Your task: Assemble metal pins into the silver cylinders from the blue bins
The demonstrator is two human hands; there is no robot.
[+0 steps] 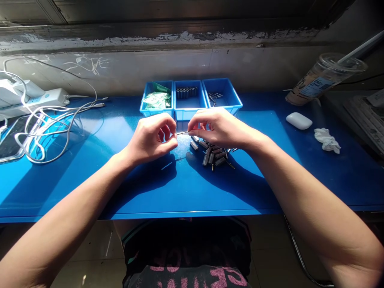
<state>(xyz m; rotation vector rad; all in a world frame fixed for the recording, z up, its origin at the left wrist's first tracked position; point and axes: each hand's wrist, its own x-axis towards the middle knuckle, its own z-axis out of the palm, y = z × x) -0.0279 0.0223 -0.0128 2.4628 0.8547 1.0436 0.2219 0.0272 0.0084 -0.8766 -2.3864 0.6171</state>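
Note:
Above the blue table, my left hand point(157, 138) is closed in a pinch on one end of a thin metal rod point(182, 133). The other end is pinched between the thumb and fingers of my right hand point(214, 127). The rod lies roughly level and has a small thicker part along it. Just below my right hand is a pile of short dark cylindrical pieces point(213, 153), some with a thin brass-coloured end sticking out. My right hand hides part of this pile.
Three joined blue bins hold green-and-white packets point(157, 100), upright metal sleeves point(186, 93) and thin rods point(213, 98). Tangled white cables point(45, 132) and a power strip point(45, 100) lie left. A tilted plastic cup point(321, 82), white case point(299, 121) and crumpled tissue point(327, 140) are right.

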